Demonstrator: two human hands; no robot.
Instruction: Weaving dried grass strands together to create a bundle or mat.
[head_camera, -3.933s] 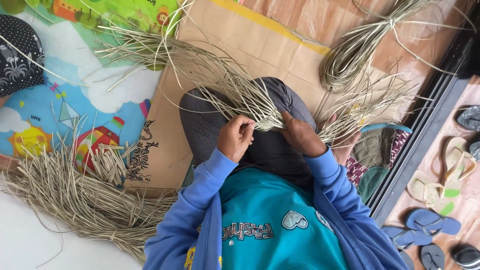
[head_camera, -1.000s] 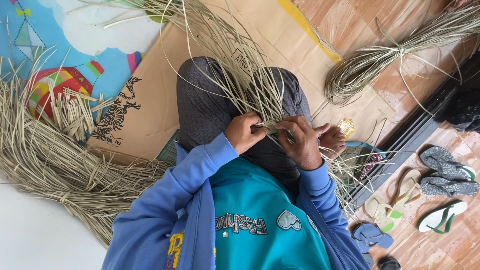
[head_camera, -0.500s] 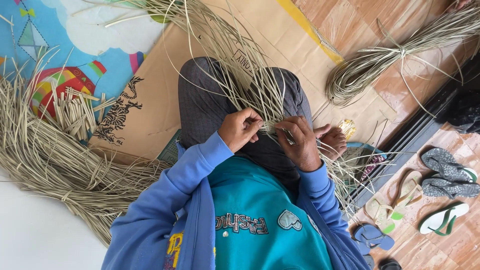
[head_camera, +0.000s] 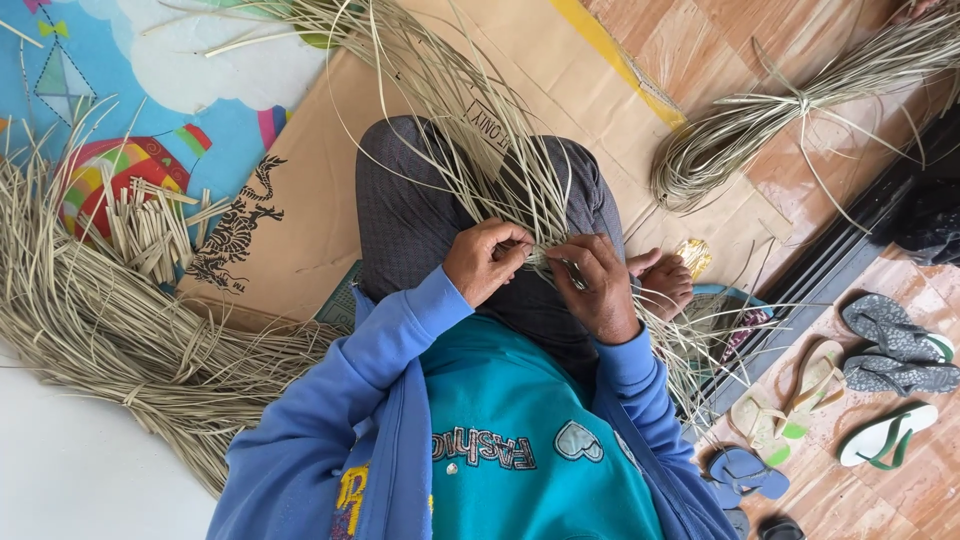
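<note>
Both the left hand (head_camera: 487, 260) and the right hand (head_camera: 600, 285) are closed, pinching thin straw strips (head_camera: 500, 170) over the lap, cardboard sheet (head_camera: 300, 230) beneath.

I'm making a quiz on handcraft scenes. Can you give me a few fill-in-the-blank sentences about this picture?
1. Both hands, left and right, pinch thin dried ____ over the lap.
2. The sleeves are ____ in colour.
3. The cut stubs lie on the ____-patterned mat.
4. Sandals lie on the person's ____ side.

Missing words: strips; blue; kite; right
</note>
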